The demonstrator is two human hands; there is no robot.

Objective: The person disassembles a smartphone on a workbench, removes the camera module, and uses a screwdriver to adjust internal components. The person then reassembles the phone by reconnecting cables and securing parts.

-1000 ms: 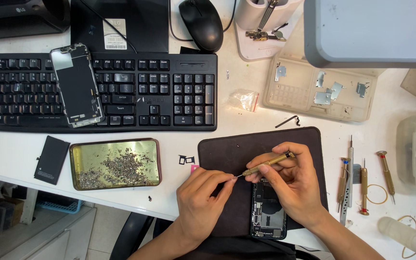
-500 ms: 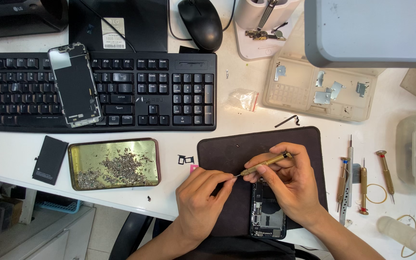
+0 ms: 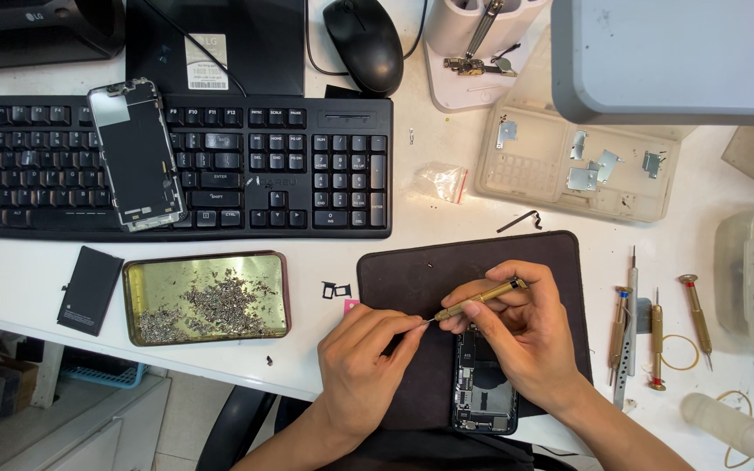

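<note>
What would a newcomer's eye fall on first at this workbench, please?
Both hands meet over a dark mat at the front: the right hand holds a brass screwdriver, its tip at the left hand, above an opened phone. Left of them sits a tray of tiny screws; a detached phone screen lies on the black keyboard.

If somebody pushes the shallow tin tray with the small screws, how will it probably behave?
The tin tray looks thin and light, so it would likely slide easily on the smooth white desk. Its loose screws would probably scatter inside, and the low rim may let some escape if tipped.
</note>
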